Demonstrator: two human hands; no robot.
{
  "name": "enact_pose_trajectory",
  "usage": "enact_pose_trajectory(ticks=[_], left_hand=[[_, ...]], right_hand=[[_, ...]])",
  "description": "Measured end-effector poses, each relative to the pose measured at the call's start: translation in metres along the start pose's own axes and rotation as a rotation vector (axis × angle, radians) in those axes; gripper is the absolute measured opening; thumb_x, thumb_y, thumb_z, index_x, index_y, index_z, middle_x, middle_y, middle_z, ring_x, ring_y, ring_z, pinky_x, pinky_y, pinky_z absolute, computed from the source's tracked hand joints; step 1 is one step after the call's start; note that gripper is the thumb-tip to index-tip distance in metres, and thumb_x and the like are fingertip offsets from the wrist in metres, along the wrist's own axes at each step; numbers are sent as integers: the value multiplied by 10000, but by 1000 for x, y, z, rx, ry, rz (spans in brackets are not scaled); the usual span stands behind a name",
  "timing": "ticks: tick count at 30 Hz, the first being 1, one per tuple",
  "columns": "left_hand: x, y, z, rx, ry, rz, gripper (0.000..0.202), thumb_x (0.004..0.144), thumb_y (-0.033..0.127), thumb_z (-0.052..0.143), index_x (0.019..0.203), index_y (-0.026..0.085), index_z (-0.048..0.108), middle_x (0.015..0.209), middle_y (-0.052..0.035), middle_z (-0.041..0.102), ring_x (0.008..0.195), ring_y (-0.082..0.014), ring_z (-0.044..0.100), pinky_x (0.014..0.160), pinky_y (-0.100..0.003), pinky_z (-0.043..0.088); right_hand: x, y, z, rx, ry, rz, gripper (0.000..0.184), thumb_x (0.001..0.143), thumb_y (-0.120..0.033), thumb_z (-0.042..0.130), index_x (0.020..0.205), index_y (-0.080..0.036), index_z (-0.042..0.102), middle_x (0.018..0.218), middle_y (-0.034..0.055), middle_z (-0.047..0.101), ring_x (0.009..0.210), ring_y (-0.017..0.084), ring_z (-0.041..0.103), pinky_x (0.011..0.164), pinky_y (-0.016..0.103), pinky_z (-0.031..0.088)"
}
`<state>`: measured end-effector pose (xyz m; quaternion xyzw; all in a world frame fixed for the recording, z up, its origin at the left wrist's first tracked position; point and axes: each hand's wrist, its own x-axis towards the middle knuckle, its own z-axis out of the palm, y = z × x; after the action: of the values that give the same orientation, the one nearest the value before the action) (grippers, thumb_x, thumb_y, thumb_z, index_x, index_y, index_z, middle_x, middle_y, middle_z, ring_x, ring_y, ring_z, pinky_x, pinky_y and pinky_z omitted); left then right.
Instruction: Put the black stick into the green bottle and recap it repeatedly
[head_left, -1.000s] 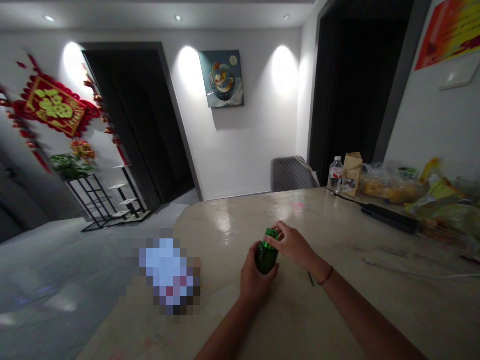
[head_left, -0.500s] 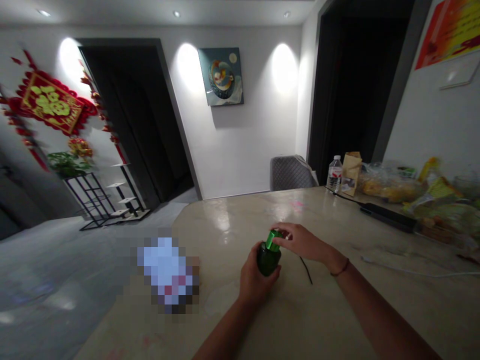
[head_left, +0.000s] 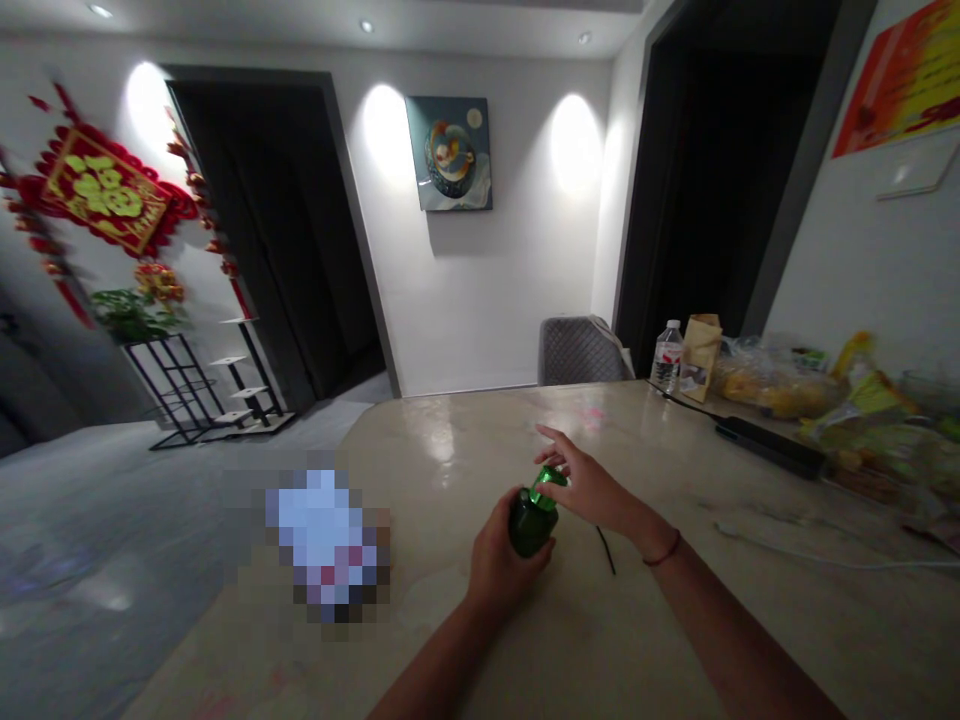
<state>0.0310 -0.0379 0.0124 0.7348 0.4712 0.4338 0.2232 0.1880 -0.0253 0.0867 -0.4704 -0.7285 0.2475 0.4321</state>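
Note:
A dark green bottle (head_left: 531, 528) tilts slightly to the right above the table, its body wrapped by my left hand (head_left: 491, 560). On top of it sits a shiny green cap (head_left: 547, 488). My right hand (head_left: 589, 485) is at the cap, with its thumb against the near side. The fingers of that hand are stretched out and apart, reaching past the cap's far side. A thin dark strip (head_left: 606, 550), possibly a tube or cord, lies on the table right of the bottle.
The pale marbled table (head_left: 420, 640) has a pixelated object (head_left: 326, 540) on its left. Toward the right are a white cable (head_left: 795, 560), a black elongated device (head_left: 769, 447), a water bottle (head_left: 666, 358), a paper bag (head_left: 700, 355) and plastic food bags (head_left: 772, 378). A grey chair (head_left: 577, 352) stands behind.
My right fingers have loosened from around the cap and spread outward, while the thumb stays at it. My left hand keeps its hold on the bottle. The view has shifted slightly.

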Motion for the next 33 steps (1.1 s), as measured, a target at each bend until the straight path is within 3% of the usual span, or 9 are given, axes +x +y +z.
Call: enact_pose_trajectory(ticks=[4, 8, 11, 17, 21, 25, 28, 31, 33], left_hand=[[1, 0, 0, -21, -1, -19, 649, 610, 305, 660, 1198, 229, 396, 1115, -46, 580, 988, -186, 565, 861, -316, 445], [1, 1, -1, -42, 15, -29, 636, 614, 310, 658, 1189, 231, 399, 1096, -45, 587, 984, -190, 565, 858, -327, 444], [0, 1, -1, -38, 15, -23, 635, 612, 314, 663, 1185, 231, 403, 1082, -42, 591, 962, -186, 571, 842, -322, 450], [0, 1, 0, -25, -9, -15, 644, 610, 309, 663, 1190, 232, 395, 1098, -45, 583, 975, -184, 565, 854, -314, 444], [1, 1, 0, -24, -9, -21, 646, 599, 302, 666, 1184, 228, 402, 1099, -47, 587, 975, -184, 569, 850, -308, 446], [0, 1, 0, -16, 3, -10, 638, 610, 308, 659, 1188, 222, 404, 1097, -48, 587, 982, -186, 566, 855, -314, 446], [-1, 1, 0, -21, -5, 1, 640, 608, 305, 668, 1188, 232, 408, 1096, -45, 590, 977, -188, 568, 852, -322, 451], [-2, 2, 0, -22, -18, -6, 641, 608, 299, 671, 1188, 238, 405, 1092, -43, 592, 970, -189, 575, 845, -322, 458], [-2, 2, 0, -12, -14, -4, 640, 612, 297, 668, 1191, 235, 401, 1092, -42, 592, 971, -187, 575, 847, -318, 457]], right_hand=[[-3, 0, -3, 73, -19, -35, 727, 631, -191, 666, 1277, -203, 332, 1166, 103, 506, 1067, 179, 497, 923, 352, 395], [-1, 3, -2, -4, 34, 55, 583, 688, -298, 634, 1212, -168, 415, 1001, 82, 567, 868, 159, 566, 806, 338, 460], [-1, 2, -2, 2, -5, 66, 490, 718, -282, 601, 1172, -173, 454, 915, 52, 583, 722, 124, 574, 707, 299, 482], [-4, 0, -9, 17, -99, -24, 399, 672, -126, 569, 1063, -182, 519, 977, 50, 600, 899, 147, 570, 818, 294, 443], [-3, -1, -9, -6, -107, 12, 315, 715, -223, 566, 1025, -174, 538, 961, 55, 604, 886, 154, 563, 805, 297, 440], [-2, -2, -7, -144, -26, 65, 284, 748, -351, 550, 950, -152, 569, 861, 60, 592, 799, 162, 552, 753, 315, 438], [-3, -1, -9, -184, -23, 42, 245, 717, -289, 577, 924, -158, 570, 856, 51, 581, 780, 154, 540, 741, 302, 434], [-5, 1, -12, -89, -83, 25, 310, 685, -197, 580, 992, -174, 553, 922, 48, 590, 820, 147, 545, 757, 286, 437], [-5, 3, -14, -20, -114, 29, 329, 707, -218, 568, 1033, -178, 550, 1002, 62, 591, 893, 159, 546, 795, 296, 432]])
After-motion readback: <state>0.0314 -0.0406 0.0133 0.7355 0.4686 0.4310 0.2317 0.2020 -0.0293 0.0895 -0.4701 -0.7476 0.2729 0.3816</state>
